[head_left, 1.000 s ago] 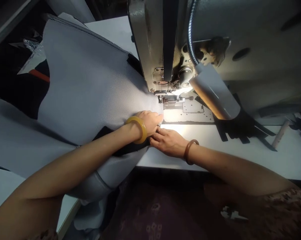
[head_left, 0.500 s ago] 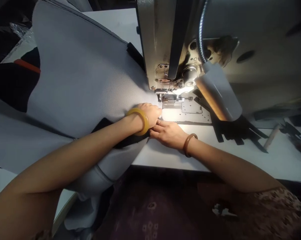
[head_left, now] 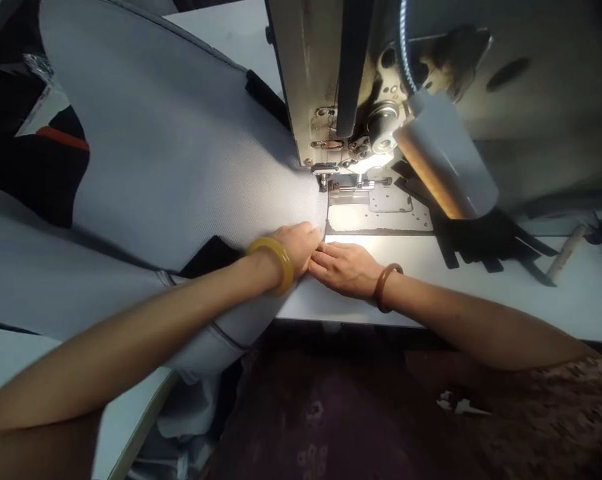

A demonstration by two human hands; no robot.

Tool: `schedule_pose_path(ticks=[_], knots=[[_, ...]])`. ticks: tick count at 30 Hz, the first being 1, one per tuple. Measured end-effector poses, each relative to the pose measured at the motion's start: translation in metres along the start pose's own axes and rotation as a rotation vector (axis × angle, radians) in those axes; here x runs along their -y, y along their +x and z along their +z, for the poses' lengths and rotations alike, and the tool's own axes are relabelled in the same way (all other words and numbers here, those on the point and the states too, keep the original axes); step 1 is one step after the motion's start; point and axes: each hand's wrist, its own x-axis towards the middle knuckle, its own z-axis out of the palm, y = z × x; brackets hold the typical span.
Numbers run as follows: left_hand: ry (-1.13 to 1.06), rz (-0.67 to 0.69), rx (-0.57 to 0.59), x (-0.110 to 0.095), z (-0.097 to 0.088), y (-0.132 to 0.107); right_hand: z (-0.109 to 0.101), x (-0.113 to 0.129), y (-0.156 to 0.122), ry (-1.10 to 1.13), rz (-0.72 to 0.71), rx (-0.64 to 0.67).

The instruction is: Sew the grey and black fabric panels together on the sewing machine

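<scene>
Grey mesh-textured fabric [head_left: 181, 153] spreads across the left of the table, its right edge running under the presser foot [head_left: 323, 181] of a sewing machine [head_left: 305, 87]. My left hand [head_left: 298, 245], with a yellow bangle on the wrist, lies on that edge, fingers curled closed on the fabric just on my side of the foot. Touching it, my right hand [head_left: 348, 267] has its fingers pressed together at the same edge; its fingertips are partly hidden by the left hand. A black patch [head_left: 211, 257] of material shows beside my left wrist.
A lamp [head_left: 448, 157] on a flexible neck hangs over the machine bed. Several black strips [head_left: 481, 243] and a pale stick [head_left: 567, 253] lie at the right. The white table's front edge [head_left: 351, 323] runs close to my body. Black material with an orange band [head_left: 63, 138] lies far left.
Both hands are now a little farther from the presser foot, toward me. More of the fabric's right edge shows between foot and hands. The whole view has shifted slightly.
</scene>
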Motion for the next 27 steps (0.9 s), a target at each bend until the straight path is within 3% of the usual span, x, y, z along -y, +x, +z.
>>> schedule_pose_path(ticks=[4, 10, 22, 27], knots=[[-0.077, 0.064, -0.086, 0.007, 0.01, 0.006, 0.001, -0.004, -0.001, 0.005, 0.006, -0.006], [-0.094, 0.155, -0.07, 0.015, 0.005, 0.01, 0.003, -0.006, -0.001, 0.023, 0.009, -0.034], [-0.087, 0.208, -0.069, 0.015, -0.001, 0.011, 0.002, -0.002, -0.002, -0.051, 0.104, -0.079], [-0.072, 0.162, -0.068, 0.015, -0.006, 0.015, 0.004, -0.008, -0.002, -0.031, 0.093, -0.003]])
